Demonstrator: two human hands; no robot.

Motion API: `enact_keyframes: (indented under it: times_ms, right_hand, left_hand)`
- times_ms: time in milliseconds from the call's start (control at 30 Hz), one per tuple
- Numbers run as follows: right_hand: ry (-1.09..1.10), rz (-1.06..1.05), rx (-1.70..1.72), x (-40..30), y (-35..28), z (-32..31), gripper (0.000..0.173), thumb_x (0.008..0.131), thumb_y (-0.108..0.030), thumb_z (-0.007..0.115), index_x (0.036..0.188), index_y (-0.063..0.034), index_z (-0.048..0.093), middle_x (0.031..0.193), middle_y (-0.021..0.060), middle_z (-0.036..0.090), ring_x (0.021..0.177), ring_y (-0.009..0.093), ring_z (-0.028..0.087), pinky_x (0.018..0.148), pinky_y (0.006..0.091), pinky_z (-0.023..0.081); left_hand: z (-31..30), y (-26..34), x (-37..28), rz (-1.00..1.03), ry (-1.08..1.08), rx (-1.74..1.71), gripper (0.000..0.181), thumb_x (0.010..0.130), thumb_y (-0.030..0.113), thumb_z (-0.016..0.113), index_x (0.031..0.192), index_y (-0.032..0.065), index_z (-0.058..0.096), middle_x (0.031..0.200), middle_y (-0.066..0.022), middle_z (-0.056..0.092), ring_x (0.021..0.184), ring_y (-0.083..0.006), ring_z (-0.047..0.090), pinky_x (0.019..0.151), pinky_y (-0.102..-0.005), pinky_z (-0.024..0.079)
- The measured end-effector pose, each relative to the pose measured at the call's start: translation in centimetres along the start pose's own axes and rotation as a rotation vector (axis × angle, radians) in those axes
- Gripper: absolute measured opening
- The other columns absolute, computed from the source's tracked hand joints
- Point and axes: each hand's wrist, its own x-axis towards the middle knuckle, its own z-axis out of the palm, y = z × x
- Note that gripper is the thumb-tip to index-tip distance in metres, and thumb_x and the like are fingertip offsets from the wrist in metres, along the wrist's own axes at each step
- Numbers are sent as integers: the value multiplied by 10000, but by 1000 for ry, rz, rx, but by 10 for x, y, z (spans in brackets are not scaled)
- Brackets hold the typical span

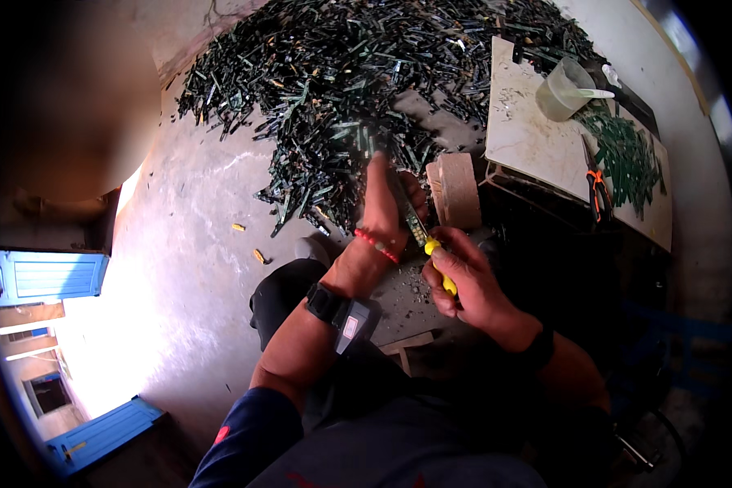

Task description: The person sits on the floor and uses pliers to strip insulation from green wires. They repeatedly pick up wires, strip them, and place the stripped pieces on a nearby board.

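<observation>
My left hand (383, 192), with a red bead bracelet at its wrist, grips a narrow green circuit board strip (413, 223) that slants down towards my right hand. The yellow handle (449, 285) of a screwdriver is in the grasp of my right hand (473, 277). Its metal shaft runs along the strip, and the tip is hidden near my left fingers. Just beyond my hands spreads a large heap of dark board strips (317, 116) on the floor. To the right of my left hand stands a brick-like block (457, 189).
At the right, a low board-topped table (531, 131) carries a translucent plastic jug (564, 88), orange-and-black pliers (596, 189) and a pile of green strips (628, 155). Small yellow pieces (259, 256) lie on the concrete floor (201, 201). Blue doors (58, 274) are at the left.
</observation>
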Motion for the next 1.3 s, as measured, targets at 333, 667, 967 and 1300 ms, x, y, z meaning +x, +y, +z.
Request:
enact_keyframes:
  times_ms: [333, 667, 967, 1300]
  right_hand:
    - [63, 42, 191, 5, 1, 5, 148, 959, -287, 459, 962, -141, 435, 608, 20, 438, 369, 92, 346, 342, 231, 262]
    - [132, 91, -2, 13, 9, 13, 339, 965, -415, 412, 895, -89, 468, 567, 48, 467, 350, 120, 355, 340, 236, 278]
    - [100, -1, -273, 7, -4, 3, 405, 961, -425, 425, 844, -46, 509, 542, 10, 425, 405, 71, 356, 368, 208, 281]
    - [292, -698, -1308, 8, -7, -8, 233, 887, -203, 585, 753, -30, 504, 585, 110, 550, 472, 277, 548, 446, 387, 405]
  left_hand:
    - [8, -4, -5, -12, -136, 37, 621, 850, 688, 305, 600, 127, 404, 541, 16, 352, 466, -138, 345, 435, -274, 284]
    - [-1, -8, 1, 23, -5, 110, 660, 855, 696, 266, 577, 107, 370, 499, -7, 332, 436, -163, 306, 429, -306, 262]
    - [1, -8, -2, 150, 90, 193, 657, 859, 691, 279, 577, 109, 390, 493, -38, 396, 427, -193, 388, 422, -321, 342]
    - [-1, -5, -6, 247, 70, 316, 720, 843, 730, 286, 494, 119, 439, 425, -22, 419, 336, -159, 389, 326, -273, 303]
